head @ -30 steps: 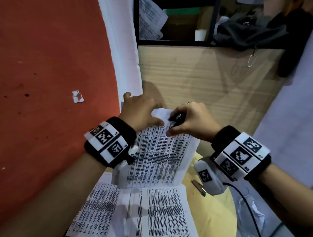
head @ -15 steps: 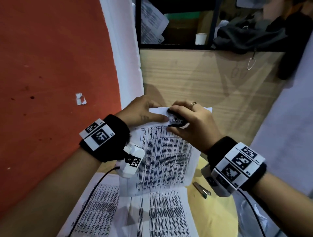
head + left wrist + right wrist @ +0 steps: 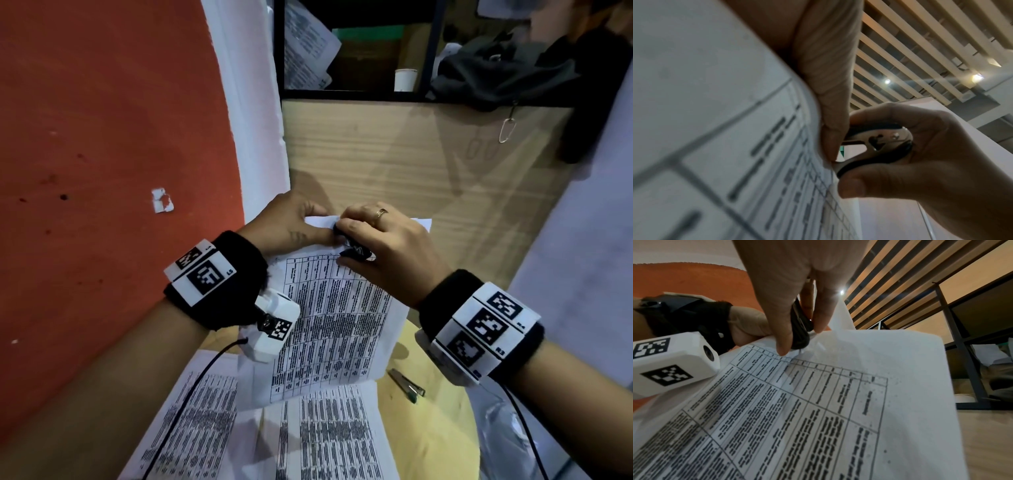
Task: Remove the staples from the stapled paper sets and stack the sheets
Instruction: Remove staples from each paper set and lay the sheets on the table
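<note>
A stapled paper set (image 3: 335,318) printed with tables lies on the desk, its top left corner lifted. My left hand (image 3: 291,224) pinches that corner, thumb on top. My right hand (image 3: 380,246) squeezes a black and chrome staple remover (image 3: 354,250) between thumb and fingers, its claws at the same corner. The left wrist view shows the staple remover (image 3: 875,146) beside my left thumb (image 3: 828,104) and the paper set (image 3: 735,146). In the right wrist view the staple remover (image 3: 800,327) meets the paper set (image 3: 818,402) at its top edge. The staple itself is hidden.
More printed sheets (image 3: 308,435) lie nearer me on a yellow envelope (image 3: 431,425), with a small metal clip (image 3: 407,382) on it. An orange wall (image 3: 102,171) stands to the left. A black shelf frame (image 3: 356,92) with papers, a cup and dark cloth is behind the wooden desk (image 3: 411,164).
My right hand has turned, bringing the staple remover onto the paper's top left corner. My left hand shifted from pressing the sheet to pinching that corner. The paper's top edge now shows.
</note>
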`<state>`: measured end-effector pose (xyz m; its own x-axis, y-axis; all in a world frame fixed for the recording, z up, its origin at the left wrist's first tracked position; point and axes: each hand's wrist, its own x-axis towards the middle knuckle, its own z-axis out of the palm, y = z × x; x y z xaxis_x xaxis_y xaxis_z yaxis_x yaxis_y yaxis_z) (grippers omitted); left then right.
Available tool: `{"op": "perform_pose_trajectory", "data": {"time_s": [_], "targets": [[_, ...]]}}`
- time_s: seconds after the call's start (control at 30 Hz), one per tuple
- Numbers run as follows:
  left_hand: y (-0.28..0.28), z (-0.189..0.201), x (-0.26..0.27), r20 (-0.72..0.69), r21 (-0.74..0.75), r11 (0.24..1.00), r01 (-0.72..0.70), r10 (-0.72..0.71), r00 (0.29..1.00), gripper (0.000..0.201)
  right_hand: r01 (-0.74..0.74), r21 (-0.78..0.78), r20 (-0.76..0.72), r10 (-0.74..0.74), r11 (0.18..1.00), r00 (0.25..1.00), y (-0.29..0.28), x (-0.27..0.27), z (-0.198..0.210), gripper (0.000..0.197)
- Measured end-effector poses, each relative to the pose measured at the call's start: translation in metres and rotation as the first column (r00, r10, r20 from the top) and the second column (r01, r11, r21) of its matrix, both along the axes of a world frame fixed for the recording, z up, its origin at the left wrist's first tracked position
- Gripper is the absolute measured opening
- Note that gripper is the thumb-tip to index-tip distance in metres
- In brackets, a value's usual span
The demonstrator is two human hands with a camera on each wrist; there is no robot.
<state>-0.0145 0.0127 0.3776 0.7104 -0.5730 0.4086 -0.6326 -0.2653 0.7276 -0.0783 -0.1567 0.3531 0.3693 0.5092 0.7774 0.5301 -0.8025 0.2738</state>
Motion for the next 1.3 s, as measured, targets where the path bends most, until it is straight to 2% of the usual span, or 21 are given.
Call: {"op": "perform_pose_trajectory", "data": {"time_s": [0.07,0.43,0.67,0.77,0.87,0.97,1.13,1.2,1.3], "targets": [[0.000,0.000,-0.001,0.002,0.005,1.000,-0.008,0.008,1.000,0.017,-0.002,-0.014,0.002,0.002,1.000,1.000,0.000,0.002,0.000,0.030],[0.003,0.000,-0.005,-0.139,-0.038,0.995,0.088,-0.092,0.986,0.012,0.011,-0.053,0.019,-0.010,0.999,1.000,-0.002,0.006,-0.001,0.025],[0.004,0.003,-0.006,-0.137,-0.023,0.993,0.113,-0.115,0.984,0.010,-0.040,-0.051,-0.010,0.040,0.998,0.999,-0.003,0.011,-0.004,0.017],[0.004,0.002,-0.004,-0.156,-0.031,0.992,0.124,-0.128,0.979,0.010,-0.036,0.017,-0.039,0.037,0.999,0.999,-0.004,0.011,-0.004,0.021],[0.003,0.000,-0.003,-0.179,-0.077,0.989,0.125,-0.137,0.974,0.011,-0.045,0.159,-0.077,0.058,0.986,0.995,-0.003,0.010,-0.006,0.025],[0.001,-0.001,-0.002,-0.162,-0.120,0.989,0.090,-0.109,0.981,0.009,-0.080,0.329,-0.120,0.126,0.941,0.985,-0.003,0.009,-0.007,0.028],[0.002,-0.001,0.000,-0.146,-0.128,0.991,0.042,-0.061,0.987,0.019,-0.149,0.520,-0.091,0.228,0.841,0.969,-0.001,0.007,-0.006,0.028],[0.002,-0.001,-0.001,-0.105,-0.124,0.992,0.026,-0.039,0.994,0.017,-0.144,0.542,-0.083,0.223,0.828,0.971,0.000,0.007,-0.006,0.028],[-0.003,-0.005,0.000,0.082,-0.055,0.997,-0.046,0.051,0.995,0.016,-0.104,0.523,-0.074,0.167,0.846,0.983,0.002,0.010,-0.008,0.026]]}}
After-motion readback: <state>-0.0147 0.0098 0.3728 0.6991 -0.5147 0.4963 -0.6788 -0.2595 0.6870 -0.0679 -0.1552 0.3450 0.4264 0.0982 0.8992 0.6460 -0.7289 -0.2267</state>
